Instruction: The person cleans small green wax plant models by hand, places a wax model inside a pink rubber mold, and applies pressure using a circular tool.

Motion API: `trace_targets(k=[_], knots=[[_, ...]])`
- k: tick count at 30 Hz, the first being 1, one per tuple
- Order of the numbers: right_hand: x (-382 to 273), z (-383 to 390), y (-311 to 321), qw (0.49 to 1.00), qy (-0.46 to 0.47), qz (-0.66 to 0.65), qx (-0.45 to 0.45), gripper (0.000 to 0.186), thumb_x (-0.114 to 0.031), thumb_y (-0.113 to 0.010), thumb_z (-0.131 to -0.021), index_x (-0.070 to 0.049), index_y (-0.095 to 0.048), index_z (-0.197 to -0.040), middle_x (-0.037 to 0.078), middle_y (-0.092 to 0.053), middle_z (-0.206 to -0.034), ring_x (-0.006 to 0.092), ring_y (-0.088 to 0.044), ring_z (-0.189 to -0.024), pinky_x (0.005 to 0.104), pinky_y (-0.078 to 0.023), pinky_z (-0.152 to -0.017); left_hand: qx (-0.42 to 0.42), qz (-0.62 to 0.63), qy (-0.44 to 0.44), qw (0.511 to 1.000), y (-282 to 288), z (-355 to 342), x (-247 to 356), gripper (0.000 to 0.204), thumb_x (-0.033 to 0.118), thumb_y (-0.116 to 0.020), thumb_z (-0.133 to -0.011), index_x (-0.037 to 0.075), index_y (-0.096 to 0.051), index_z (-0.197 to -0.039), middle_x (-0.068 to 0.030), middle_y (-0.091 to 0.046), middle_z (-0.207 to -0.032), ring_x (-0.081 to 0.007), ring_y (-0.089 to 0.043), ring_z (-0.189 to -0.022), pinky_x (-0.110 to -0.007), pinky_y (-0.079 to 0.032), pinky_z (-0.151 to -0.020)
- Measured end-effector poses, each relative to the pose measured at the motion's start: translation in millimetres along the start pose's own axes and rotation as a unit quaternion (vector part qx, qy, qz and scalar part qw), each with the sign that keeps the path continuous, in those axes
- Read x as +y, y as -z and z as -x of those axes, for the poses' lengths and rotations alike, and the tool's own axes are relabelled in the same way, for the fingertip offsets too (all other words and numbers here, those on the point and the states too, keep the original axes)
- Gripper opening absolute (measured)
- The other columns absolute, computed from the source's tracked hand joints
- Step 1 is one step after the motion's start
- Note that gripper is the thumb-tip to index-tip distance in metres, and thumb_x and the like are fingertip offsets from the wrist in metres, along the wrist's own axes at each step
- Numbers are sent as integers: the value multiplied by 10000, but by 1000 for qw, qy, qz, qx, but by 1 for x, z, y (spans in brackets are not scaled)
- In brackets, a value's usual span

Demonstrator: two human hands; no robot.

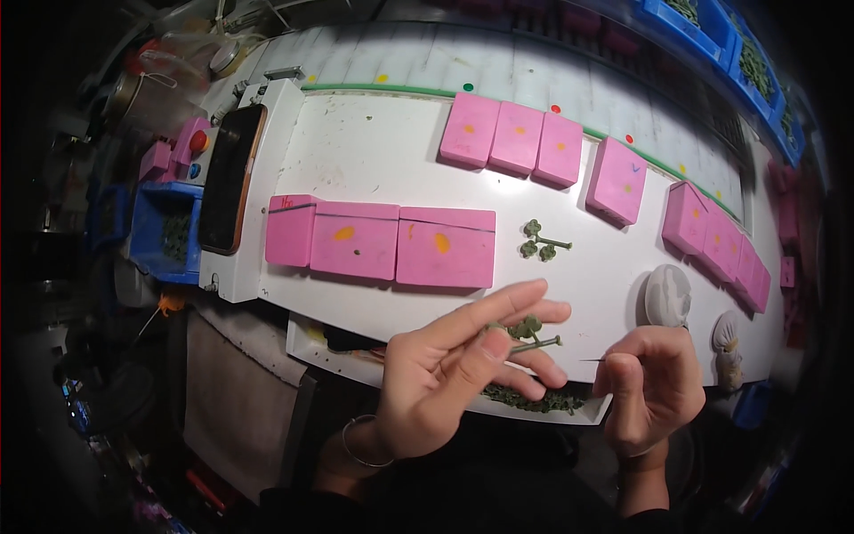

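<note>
My left hand [454, 374] holds a small green sprig-shaped piece [527, 336] with a straight stem and rounded heads, pinched between thumb and fingers above the front of the white table. Close to its right, my right hand [654, 383] grips a thin dark needle-like tool [594, 360] between thumb and forefinger. The tool's tip points left at the piece, with a gap between them. A similar green piece [544, 242] lies on the white tabletop beyond my hands. Beneath my left hand, an open drawer or tray holds many more green pieces [543, 399].
Pink blocks [356, 238] sit in a row at left; more pink blocks [514, 135] line the green strip at the back and right. A phone [233, 178] rests on the left stand. White pouches [667, 295] lie at right. Blue bins [167, 233] stand left and far right.
</note>
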State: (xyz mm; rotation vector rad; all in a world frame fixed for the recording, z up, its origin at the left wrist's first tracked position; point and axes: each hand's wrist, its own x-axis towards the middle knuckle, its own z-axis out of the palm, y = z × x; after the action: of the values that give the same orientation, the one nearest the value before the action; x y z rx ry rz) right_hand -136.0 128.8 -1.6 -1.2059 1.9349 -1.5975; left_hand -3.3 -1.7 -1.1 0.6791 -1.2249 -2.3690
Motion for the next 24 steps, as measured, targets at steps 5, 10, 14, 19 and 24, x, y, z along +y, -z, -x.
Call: trace_targets(k=[5, 10, 14, 19, 24], knots=[[3, -10, -4, 986, 16, 151, -72, 270, 66, -697, -709, -18, -637, -959, 73, -619, -676, 155, -576, -484, 238, -431, -447, -16, 43, 45, 998, 6, -3, 2, 459, 124, -284, -972, -125, -266, -1358, -358, -451, -1256, -319, -671, -863, -228, -561, -680], [3, -14, -8, 980, 77, 167, -80, 346, 26, -720, -681, -28, -643, -1014, 55, -612, -667, 173, -533, -461, 274, -400, -433, 1, 24, 35, 999, 1, -6, 3, 454, 117, -291, -972, -123, -273, -1357, -354, -465, -1245, -310, -675, -849, -224, -558, -670], [7, -15, -9, 970, 133, 185, -87, 317, 16, -723, -691, -22, -640, -994, 45, -605, -666, 155, -515, -456, 274, -383, -423, -24, 11, 39, 999, 2, -5, 2, 453, 126, -313, -977, -118, -280, -1357, -353, -464, -1248, -305, -676, -847, -226, -555, -664], [6, -16, -7, 953, 178, 226, -92, 273, -1, -727, -702, -7, -635, -959, 52, -594, -660, 152, -498, -442, 271, -360, -410, -4, -15, 11, 1000, 5, -6, -6, 489, 146, -465, -944, -101, -323, -1342, -276, -549, -1161, -218, -654, -741, -206, -519, -605], [12, -8, -19, 923, 246, 296, -10, 253, 30, -726, -683, 64, -635, -917, 40, -530, -580, 132, -447, -416, 252, -316, -395, -1, 29, 34, 999, 18, 0, -26, 444, 62, -639, -866, -74, -440, -1240, -128, -573, -1040, -108, -567, -883, -221, -484, -764]])
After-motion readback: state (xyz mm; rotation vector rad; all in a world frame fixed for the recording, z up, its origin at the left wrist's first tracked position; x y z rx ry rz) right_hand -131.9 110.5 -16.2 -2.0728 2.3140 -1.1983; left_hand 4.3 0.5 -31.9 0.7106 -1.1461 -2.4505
